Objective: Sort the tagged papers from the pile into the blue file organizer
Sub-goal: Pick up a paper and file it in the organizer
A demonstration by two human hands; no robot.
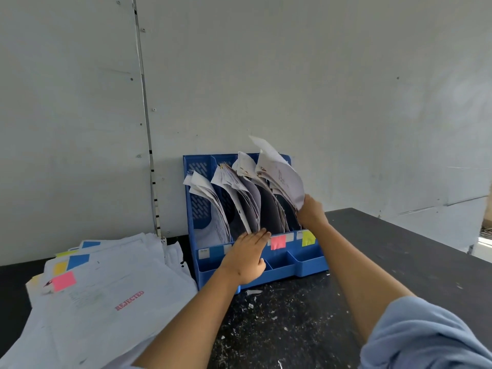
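A person is filing a paper into the blue file organizer point(255, 262), a slotted plastic rack on a dark speckled bench point(399, 262). The right hand point(310, 209) grips curled sheets point(279, 177) in the rightmost slot; the left hand point(246, 258), fingers straight, steadies the front. Next, probably seat the paper, then take another from the limp tagged pile point(106, 288) at left.

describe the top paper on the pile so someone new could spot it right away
Left of the blue file organizer, on the dark table, lies a loose pile of white papers. The top sheet alone bears a red REJECTED stamp, with a pink tag at its corner.
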